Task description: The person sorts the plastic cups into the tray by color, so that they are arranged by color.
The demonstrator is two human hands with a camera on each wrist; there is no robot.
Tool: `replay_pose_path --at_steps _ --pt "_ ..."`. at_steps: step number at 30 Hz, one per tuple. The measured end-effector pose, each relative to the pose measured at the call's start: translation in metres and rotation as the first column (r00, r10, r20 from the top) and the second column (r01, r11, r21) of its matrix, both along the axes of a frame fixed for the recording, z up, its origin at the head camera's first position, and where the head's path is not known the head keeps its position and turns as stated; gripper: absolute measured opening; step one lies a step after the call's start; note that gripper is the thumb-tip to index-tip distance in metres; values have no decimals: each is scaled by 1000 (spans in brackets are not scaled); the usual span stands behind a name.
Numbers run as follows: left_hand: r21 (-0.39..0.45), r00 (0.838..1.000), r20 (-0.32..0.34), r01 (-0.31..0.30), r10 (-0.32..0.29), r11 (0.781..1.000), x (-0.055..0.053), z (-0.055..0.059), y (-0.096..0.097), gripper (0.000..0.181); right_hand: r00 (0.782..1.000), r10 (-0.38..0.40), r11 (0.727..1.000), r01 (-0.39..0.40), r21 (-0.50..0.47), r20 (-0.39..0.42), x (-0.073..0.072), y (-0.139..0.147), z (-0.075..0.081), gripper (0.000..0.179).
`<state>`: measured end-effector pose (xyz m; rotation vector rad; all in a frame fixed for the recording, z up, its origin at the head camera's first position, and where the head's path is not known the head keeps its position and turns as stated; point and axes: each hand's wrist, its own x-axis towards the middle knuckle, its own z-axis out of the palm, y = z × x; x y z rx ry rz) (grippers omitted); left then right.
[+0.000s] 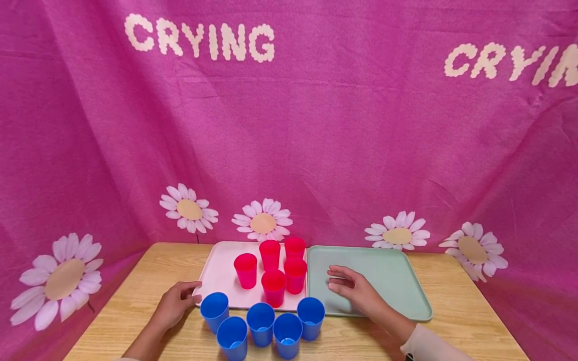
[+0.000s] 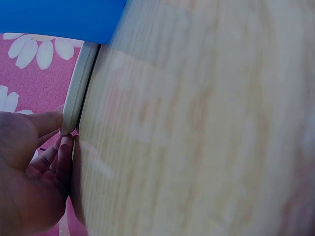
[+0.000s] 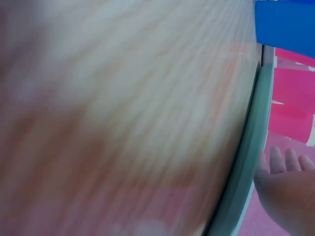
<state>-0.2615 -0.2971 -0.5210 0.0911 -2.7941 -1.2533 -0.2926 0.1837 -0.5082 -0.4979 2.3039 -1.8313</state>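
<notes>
At the near left corner of the pale pink tray (image 1: pixel 217 273), my left hand (image 1: pixel 176 301) pinches the rim between thumb and fingers. The left wrist view has the same hand (image 2: pixel 34 167) at the end of the tray's edge (image 2: pixel 78 88). Several red cups (image 1: pixel 246 271) stand upright on the pink tray, mostly toward its right side. My right hand (image 1: pixel 356 293) is over the left part of the green tray (image 1: pixel 393 286), fingers loosely extended and holding nothing. In front of the trays, several blue cups (image 1: pixel 261 323) stand upright on the table, mouths up.
The wooden table (image 1: pixel 135 291) carries both trays side by side, with their inner edges meeting. A magenta cloth (image 1: pixel 289 125) with daisies and lettering hangs behind the table and along its sides. The blue cups lie between the two forearms.
</notes>
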Motion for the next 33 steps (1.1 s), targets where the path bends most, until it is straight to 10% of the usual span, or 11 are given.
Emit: replay_pose_path --at_steps 19,33 --pt "11 1000 9 -11 11 1000 -2 -5 -2 38 966 -258 956 252 149 25 33 72 -2 44" --pt "6 1000 16 -16 16 1000 -2 -1 -1 38 856 -499 769 509 386 -135 45 124 -6 30"
